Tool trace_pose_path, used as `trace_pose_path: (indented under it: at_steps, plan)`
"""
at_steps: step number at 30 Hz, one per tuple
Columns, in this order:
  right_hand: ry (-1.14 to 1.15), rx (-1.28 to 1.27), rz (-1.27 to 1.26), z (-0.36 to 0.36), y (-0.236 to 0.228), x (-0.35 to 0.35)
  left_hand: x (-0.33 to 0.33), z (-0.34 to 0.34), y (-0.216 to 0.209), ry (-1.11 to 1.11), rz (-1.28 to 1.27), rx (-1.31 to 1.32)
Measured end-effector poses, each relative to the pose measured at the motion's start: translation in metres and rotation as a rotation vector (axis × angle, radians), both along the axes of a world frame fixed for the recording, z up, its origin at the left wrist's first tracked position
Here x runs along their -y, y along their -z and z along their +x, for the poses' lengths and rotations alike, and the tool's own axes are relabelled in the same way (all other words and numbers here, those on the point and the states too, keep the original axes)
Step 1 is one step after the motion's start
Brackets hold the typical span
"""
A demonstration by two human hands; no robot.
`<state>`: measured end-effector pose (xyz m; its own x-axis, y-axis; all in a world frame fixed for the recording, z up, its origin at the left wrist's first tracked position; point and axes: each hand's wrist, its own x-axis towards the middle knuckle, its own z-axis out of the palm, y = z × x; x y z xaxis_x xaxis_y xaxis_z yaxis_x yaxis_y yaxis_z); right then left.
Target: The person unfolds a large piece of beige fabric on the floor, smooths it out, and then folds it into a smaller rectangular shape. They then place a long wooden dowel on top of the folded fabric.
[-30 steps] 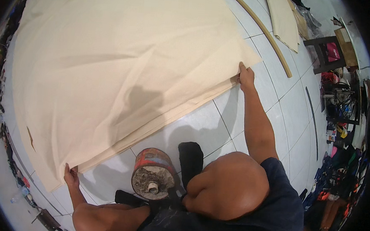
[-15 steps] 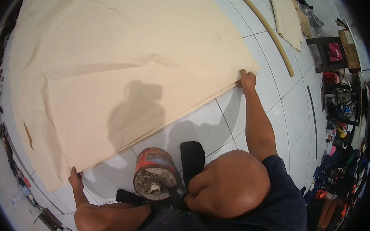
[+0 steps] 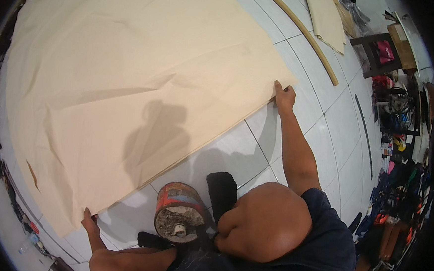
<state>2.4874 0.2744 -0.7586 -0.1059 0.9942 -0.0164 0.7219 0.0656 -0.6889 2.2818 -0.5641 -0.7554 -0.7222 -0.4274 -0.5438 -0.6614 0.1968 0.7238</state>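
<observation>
A large cream sheet of cloth lies spread on the tiled floor in front of me, with creases running across its left half. Its near edge slants up from lower left to upper right, and layers show along it. My left hand is closed on this edge near the lower left corner. At the other end, close to the right corner, my right hand pinches the edge between thumb and fingers. A small brown slit or mark shows near the cloth's left side.
A round red can filled with hardened grey material stands between my feet. Beyond the right corner lie a long tan strip and a folded cream cloth. A dark stool and heaped clutter line the right side. Bottles lie along the left.
Both hands keep hold of the cloth's near edge. The layers along that edge look closer together. The whole view has shifted slightly, so most things appear a little further left.
</observation>
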Motion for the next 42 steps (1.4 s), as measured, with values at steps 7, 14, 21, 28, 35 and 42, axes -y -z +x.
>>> trace_pose_path:
  at_steps: [7, 14, 21, 28, 35, 42]
  plan:
    - [-0.598, 0.091, 0.555, -0.033, -0.031, 0.054, 0.011, 0.0, 0.006, 0.013, -0.024, -0.004]
    - [-0.901, 0.232, 0.596, -0.043, -0.025, 0.103, 0.003, -0.002, 0.001, 0.044, -0.065, 0.034]
    - [-0.98, 0.192, 0.596, -0.044, -0.025, 0.094, 0.001, -0.006, 0.003, 0.007, -0.094, 0.048]
    - [-0.252, 0.277, 0.36, -0.021, -0.018, 0.028, -0.004, -0.007, 0.003, 0.022, -0.072, 0.037]
    - [-0.083, 0.574, 0.326, -0.015, -0.001, 0.018, 0.003, -0.004, 0.006, 0.024, -0.105, 0.027]
    - [-0.193, 0.234, 0.465, -0.017, -0.001, 0.023, -0.008, -0.003, -0.002, 0.012, -0.079, 0.008]
